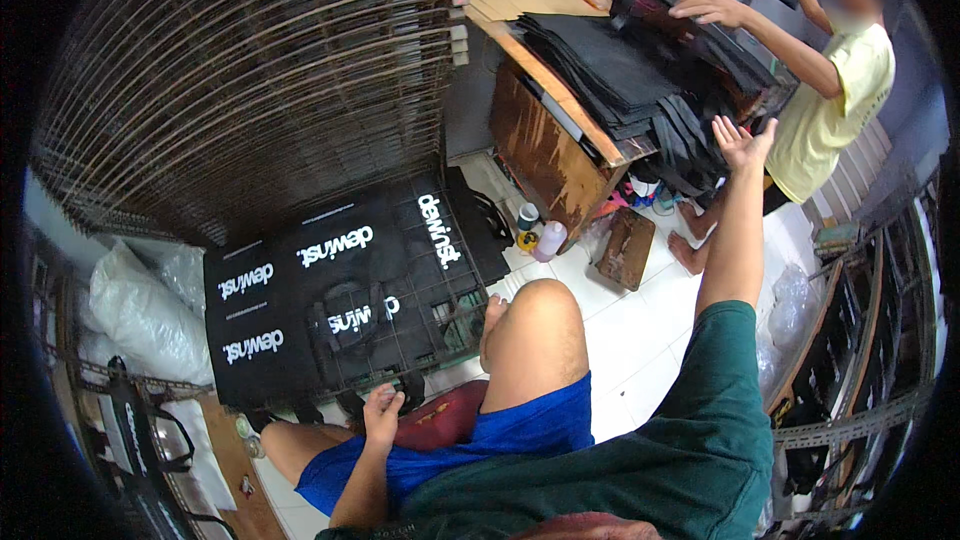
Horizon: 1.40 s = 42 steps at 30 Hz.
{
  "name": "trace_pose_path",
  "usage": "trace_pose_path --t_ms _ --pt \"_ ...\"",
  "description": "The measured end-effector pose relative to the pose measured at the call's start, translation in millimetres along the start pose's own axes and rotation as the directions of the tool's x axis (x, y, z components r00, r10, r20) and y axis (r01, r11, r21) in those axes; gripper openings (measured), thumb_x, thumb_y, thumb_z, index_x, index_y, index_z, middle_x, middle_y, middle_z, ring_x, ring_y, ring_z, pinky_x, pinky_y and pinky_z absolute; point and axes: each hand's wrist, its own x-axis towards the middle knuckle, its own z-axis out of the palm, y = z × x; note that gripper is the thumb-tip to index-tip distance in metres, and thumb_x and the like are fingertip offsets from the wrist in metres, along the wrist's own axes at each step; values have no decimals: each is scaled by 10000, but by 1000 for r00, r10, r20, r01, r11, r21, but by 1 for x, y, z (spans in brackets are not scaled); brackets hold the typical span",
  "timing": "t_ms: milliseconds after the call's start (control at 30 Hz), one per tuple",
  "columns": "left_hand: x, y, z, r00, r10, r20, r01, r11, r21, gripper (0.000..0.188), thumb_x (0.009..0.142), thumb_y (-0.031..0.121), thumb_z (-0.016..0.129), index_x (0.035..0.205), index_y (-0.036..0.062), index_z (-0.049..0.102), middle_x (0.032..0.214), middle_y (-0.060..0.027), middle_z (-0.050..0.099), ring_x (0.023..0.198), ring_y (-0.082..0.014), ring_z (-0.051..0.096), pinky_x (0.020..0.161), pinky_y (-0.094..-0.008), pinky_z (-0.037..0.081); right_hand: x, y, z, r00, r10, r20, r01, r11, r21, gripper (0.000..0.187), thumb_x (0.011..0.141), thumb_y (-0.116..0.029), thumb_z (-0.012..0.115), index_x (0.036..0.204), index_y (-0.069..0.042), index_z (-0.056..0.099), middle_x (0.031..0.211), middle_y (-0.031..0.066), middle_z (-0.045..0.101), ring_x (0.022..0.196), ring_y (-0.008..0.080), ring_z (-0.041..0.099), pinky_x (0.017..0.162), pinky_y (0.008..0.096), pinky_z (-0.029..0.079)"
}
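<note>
My right hand [745,145] is stretched out at the right, fingers spread and palm up, with nothing in it. It is nearest to the black bags [685,140] that hang over the near end of a wooden table. My left hand [382,418] hovers over my lap by the near edge of a rack, its fingers loosely bent and apart; no held thing shows. Beyond it, several black fabric bags [290,315] with white lettering lie flat on the wire rack [450,325]. Black handle loops hang at that rack's edge.
A tall stack of wire racks [270,70] rises at the far left. Black sheets [590,70] pile on the wooden table [550,130], where a person in a yellow shirt [860,90] stands. Bottles [549,240] and a wooden stool [627,250] are on the tiled floor. Clear plastic bundles [145,310] lie left.
</note>
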Motion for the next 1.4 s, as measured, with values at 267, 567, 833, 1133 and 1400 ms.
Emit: trace_pose_path --t_ms 267,567,833,1133,1400 --pt "8 84 29 998 -68 11 69 970 -233 343 820 170 675 1117 44 559 964 -80 623 905 -146 576 790 -287 462 -13 11 82 950 151 272 39 809 -586 296 797 -116 575 1036 58 588 1018 162 632 945 287 605 874 390 472" --pt "4 187 80 557 251 792 570 578 -584 1004 709 844 269 1407 122 267 1302 -151 458 1164 -314 470 988 -494 335 -261 8 218 287 -22 958 897 -345 -276 689 819 -203 598 1359 92 287 1280 210 442 1160 243 447 1026 347 328" --pt "-18 103 -48 720 230 654 629 181 -756 957 790 756 323 1320 -39 362 1243 -243 502 1073 -411 541 921 -450 426 -404 231 192 623 412 665 489 458 -742 740 669 -101 670 1328 41 366 1196 130 512 1054 218 499 966 309 354" --pt "-22 110 -231 973 -116 199 230 425 -875 462 902 412 510 1074 -13 572 856 -144 653 604 -185 625 556 -283 538 -407 390 151 446 778 442 -117 540 -833 598 545 -34 490 1143 -31 509 1005 88 596 883 230 584 795 328 492" --pt "55 14 -212 906 -420 51 340 652 -678 300 774 159 692 965 -32 562 846 -116 627 662 -186 617 627 -335 518 -320 558 -71 409 895 176 -227 287 -931 536 629 110 539 1138 -46 490 1116 53 570 989 225 526 928 319 381"
